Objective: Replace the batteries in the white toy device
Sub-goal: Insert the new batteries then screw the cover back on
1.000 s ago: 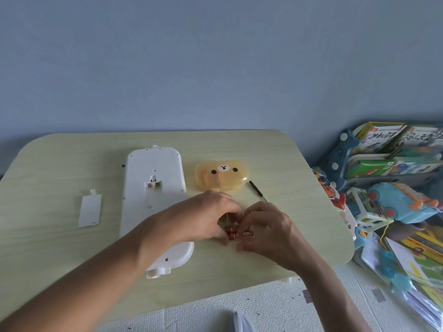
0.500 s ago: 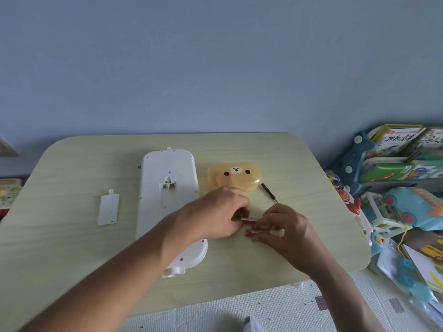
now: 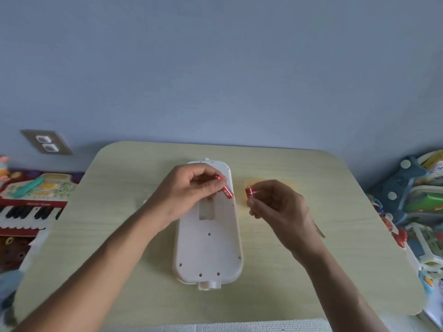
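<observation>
White toy device (image 3: 208,238) lies back-up at centre frame on the pale table (image 3: 287,255), long axis running top to bottom, battery compartment (image 3: 206,210) uncovered and looks empty. Left hand (image 3: 189,190) sits over the device's upper part, fingers curled, thumb and forefinger pinching a red battery (image 3: 226,190) tilted down toward the compartment's upper right; a second red bit shows at the fingertips, cannot tell if that's another cell. Right hand (image 3: 278,204) is right of centre, clear of the device, fingertips pinched on another red battery (image 3: 249,193), remaining fingers loosely curled. Judged step: seating the first fresh cell. To do it well: check the polarity marks in the bay before lowering, lead with the flat end against the spring, press that in, then rock the other end down until it lies flush. Keep the right hand's cell parked aside until the first is seated. Toy keyboard (image 3: 26,212) at left edge, toy clutter far right, irrelevant.
</observation>
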